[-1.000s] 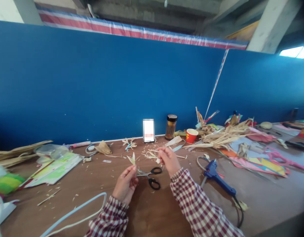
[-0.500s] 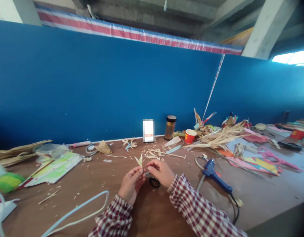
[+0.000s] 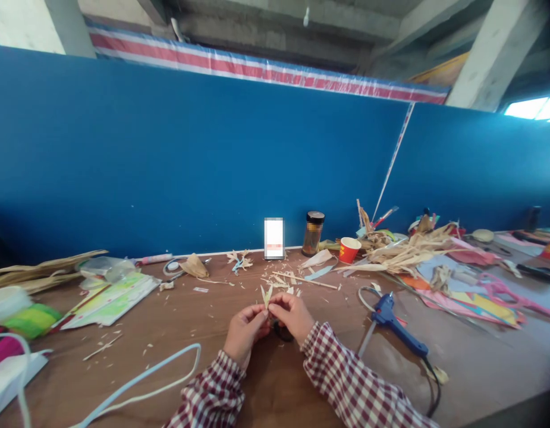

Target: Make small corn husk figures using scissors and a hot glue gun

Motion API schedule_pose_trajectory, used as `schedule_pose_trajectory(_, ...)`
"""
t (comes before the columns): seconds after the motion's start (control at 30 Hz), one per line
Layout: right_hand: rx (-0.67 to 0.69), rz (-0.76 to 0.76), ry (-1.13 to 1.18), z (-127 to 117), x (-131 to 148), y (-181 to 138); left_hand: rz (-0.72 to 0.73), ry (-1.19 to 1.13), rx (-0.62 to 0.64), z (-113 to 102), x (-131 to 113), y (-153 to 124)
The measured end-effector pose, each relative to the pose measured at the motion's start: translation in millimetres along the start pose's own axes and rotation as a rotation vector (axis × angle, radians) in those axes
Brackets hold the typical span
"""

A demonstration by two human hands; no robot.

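A small pale piece of corn husk [image 3: 266, 295] with pointed, leaf-like tips stands upright between my fingertips. My left hand [image 3: 245, 334] pinches its base between thumb and fingers. From the other side, my right hand [image 3: 295, 316] is closed with thumb and fingertips on the same piece, touching the left fingers. The exact grip at the base is partly hidden by the fingers. Just below my right hand lie black-handled scissors [image 3: 282, 333], mostly covered by the hands. Pale husk scraps and a thin stick [image 3: 308, 279] are scattered beyond my fingers.
A blue glue gun [image 3: 399, 326] with its cord lies right. Behind stand a red paper cup [image 3: 349, 250], a dark-lidded jar [image 3: 313, 233] and a pixelated bright rectangle [image 3: 274, 238]. Dried husks [image 3: 408, 249] and pink scissors [image 3: 515, 295] are farther right; a pale cable [image 3: 154, 371] loops front left.
My right hand has moved in to the husk piece and now pinches it together with the left. The view has shifted slightly, so the table appears farther right and lower.
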State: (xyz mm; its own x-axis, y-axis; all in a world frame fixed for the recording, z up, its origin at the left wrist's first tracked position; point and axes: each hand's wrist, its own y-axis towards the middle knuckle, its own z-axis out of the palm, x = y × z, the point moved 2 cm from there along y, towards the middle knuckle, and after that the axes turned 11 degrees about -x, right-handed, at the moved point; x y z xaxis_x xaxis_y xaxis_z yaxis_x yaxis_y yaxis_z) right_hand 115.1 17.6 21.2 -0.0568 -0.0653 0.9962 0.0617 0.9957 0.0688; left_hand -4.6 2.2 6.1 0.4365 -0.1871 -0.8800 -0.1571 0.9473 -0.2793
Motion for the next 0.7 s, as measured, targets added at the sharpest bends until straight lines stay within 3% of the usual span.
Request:
schedule_pose_trajectory(0.33,-0.011,-0.012,0.061,1.0,-6.5,-0.5,0.043,0.066,-0.046,-0.2,3.2,0.7)
schedule_pose_trajectory(0.7,-0.033,-0.064,0.030,-0.9,-8.8,-3.0,0.115,0.161,0.074,-5.2,4.5,5.3)
